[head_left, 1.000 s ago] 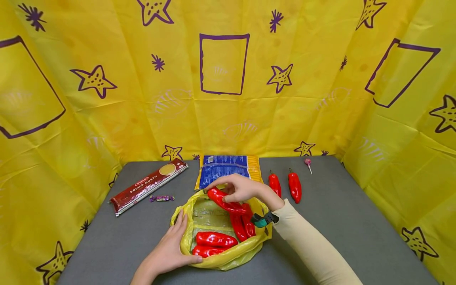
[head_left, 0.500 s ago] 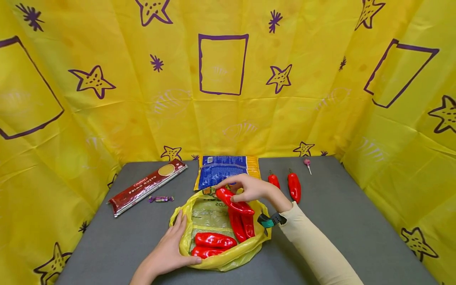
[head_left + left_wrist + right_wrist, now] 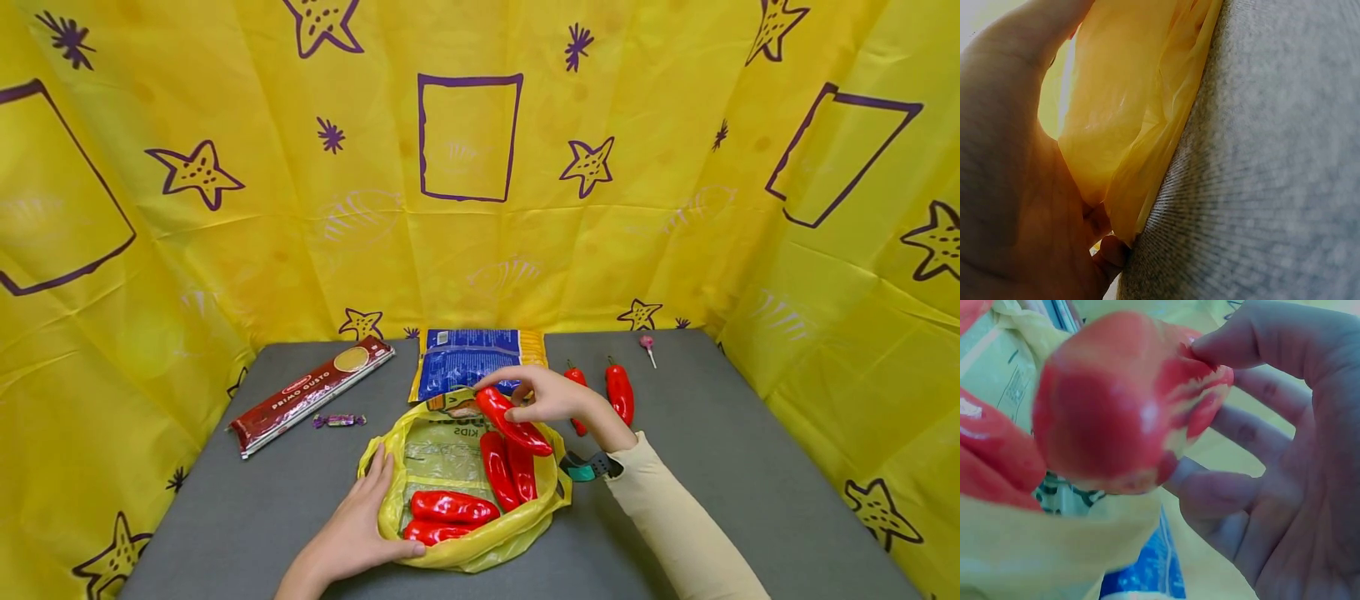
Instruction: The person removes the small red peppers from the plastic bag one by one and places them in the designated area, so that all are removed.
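My right hand (image 3: 546, 394) pinches a shiny red pepper (image 3: 513, 421) between thumb and fingers, over the back right of an open yellow plastic bag (image 3: 517, 542). In the right wrist view the pepper (image 3: 1104, 400) fills the middle, with the hand (image 3: 1272, 450) to its right. My left hand (image 3: 352, 517) rests along the bag's left side with fingers fairly straight, thumb near the front rim. The left wrist view shows this hand (image 3: 1016, 169) against the bag wall (image 3: 1116, 112). Inside lie two peppers (image 3: 453, 506) at the front and two more (image 3: 501, 471) at the right.
A red PRIMO GUSTO pasta pack (image 3: 311, 396) and a purple wrapped candy (image 3: 340, 421) lie left. Behind the bag is a blue and yellow packet (image 3: 468, 358). Two peppers (image 3: 619, 392) and a pink lollipop (image 3: 647, 343) lie right on the grey table (image 3: 712, 467).
My right hand has moved to the right with its pepper, toward the bag's back right rim, uncovering the two peppers lying on the right inside. My left hand has stayed in place.
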`<state>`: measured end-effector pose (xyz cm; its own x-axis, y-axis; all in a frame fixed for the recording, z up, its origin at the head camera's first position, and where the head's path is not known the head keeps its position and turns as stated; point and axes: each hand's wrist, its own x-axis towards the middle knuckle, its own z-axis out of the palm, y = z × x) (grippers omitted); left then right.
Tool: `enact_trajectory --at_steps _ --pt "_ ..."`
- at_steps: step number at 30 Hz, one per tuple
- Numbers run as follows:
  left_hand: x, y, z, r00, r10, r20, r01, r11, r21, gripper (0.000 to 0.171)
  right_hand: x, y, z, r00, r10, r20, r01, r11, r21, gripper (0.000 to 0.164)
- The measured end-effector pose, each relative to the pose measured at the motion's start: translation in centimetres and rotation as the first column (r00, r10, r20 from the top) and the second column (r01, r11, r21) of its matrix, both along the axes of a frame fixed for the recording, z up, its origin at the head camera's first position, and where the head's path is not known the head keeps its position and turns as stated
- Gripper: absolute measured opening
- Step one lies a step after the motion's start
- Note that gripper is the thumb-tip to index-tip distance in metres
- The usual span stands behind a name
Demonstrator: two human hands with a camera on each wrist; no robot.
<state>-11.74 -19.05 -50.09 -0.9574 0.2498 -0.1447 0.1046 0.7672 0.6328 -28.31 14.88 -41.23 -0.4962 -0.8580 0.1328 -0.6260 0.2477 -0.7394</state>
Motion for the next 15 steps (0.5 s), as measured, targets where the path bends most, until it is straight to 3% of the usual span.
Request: enact_trajectory --at_steps 7,15 --pt "-0.1 0.0 0.0 1.0 0.003 -0.002 -0.003 1.0 -0.004 0.145 0.2 1.9 -0.7 0.999 -0.036 -0.018 0.035 0.998 -0.045 0.052" --pt "-0.1 0.0 0.0 1.0 0.006 0.004 -0.006 1.0 -0.006 0.145 0.7 4.5 -1.5 0.975 -0.217 0.04 0.22 0.969 -0.112 0.05"
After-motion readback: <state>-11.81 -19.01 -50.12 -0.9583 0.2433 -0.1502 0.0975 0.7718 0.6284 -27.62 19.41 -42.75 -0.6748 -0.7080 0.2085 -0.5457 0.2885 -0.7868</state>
